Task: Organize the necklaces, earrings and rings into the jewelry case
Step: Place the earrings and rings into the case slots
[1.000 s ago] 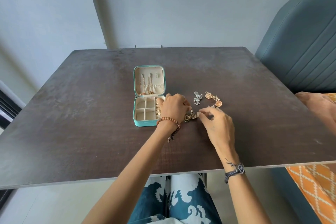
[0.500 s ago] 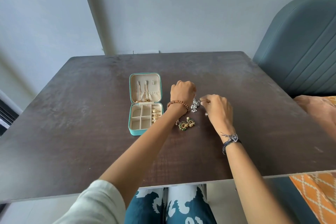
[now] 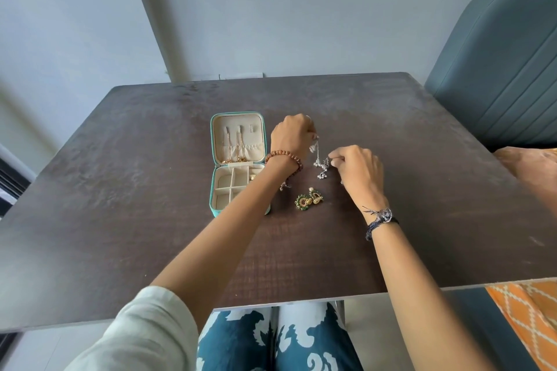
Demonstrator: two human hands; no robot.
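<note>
— Head view: what is held by the left hand [image 3: 291,138]?

— One silver earring [image 3: 317,151] is pinched at its top by the curled fingers of the left hand, and it is seen hanging down from them, above the middle of the table [image 3: 120,196]. A brown bead bracelet [image 3: 283,156] is worn on that wrist.

— And the right hand [image 3: 360,173]?

— A second silver earring [image 3: 325,166] is pinched between the fingertips of the right hand, just beside the hanging one; whether the two earrings touch cannot be told. A dark thread band [image 3: 380,218] is tied round the right wrist.

— Where is the jewelry case [image 3: 237,163] found?

— It lies open on the table, left of both hands and nearer the far edge than the near one. Gold chains [image 3: 238,147] are hung inside the raised lid. The tray below is split into compartments; something gold [image 3: 252,177] is seen in a compartment on its right side, and the near right corner is hidden by the left forearm.

— What else is left on the table?

— A pair of green and gold earrings [image 3: 309,200] is laid just right of the case, on the near side of both hands, and is touched by neither hand. A blue-grey chair [image 3: 506,69] is seen beyond the far right corner.
</note>
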